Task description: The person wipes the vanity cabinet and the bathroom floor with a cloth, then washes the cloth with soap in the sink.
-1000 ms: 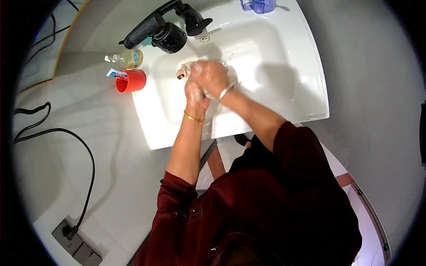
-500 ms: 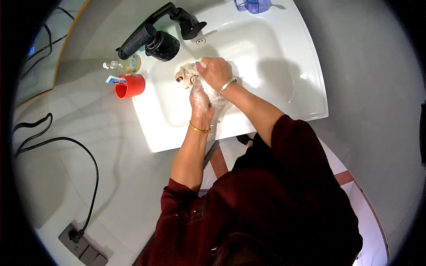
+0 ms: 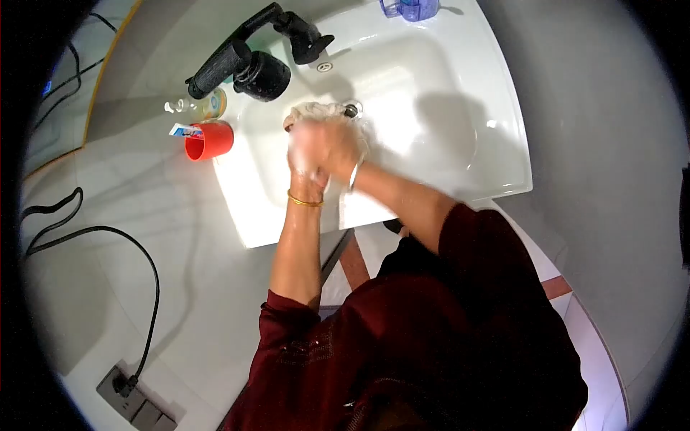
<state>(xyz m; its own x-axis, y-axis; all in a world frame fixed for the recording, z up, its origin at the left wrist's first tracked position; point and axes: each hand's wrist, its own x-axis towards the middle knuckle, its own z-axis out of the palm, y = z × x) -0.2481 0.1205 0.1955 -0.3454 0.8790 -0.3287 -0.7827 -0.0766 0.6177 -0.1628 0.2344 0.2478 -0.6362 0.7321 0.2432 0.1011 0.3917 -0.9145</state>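
Observation:
In the basin of the sink lies a bunched cream-white cloth [image 3: 316, 110], wet and partly covered by my hands. My right hand [image 3: 339, 147] is over the cloth and crosses my left hand; motion smears its fingers. Beneath and beside it, my left hand [image 3: 302, 154] is turned toward the cloth, pale with what looks like suds, its fingers blurred too. The two hands touch or overlap. Whether either one grips the cloth is not visible. A gold bangle circles my left wrist and a silver-coloured one my right.
Round the white sink [image 3: 496, 144] stand a black faucet [image 3: 262, 75], a pump bottle [image 3: 208, 105], a red cup [image 3: 210, 140] with a tube in it, and a blue-purple plastic container [image 3: 417, 8]. A drain fitting [image 3: 351, 110] shows beside the cloth. A black cord [image 3: 154, 273] runs to a socket.
Both hands have come together, the right moving left and nearer to me across the cloth. The left has shifted a little left. More of the cloth's far side and the drain fitting now show.

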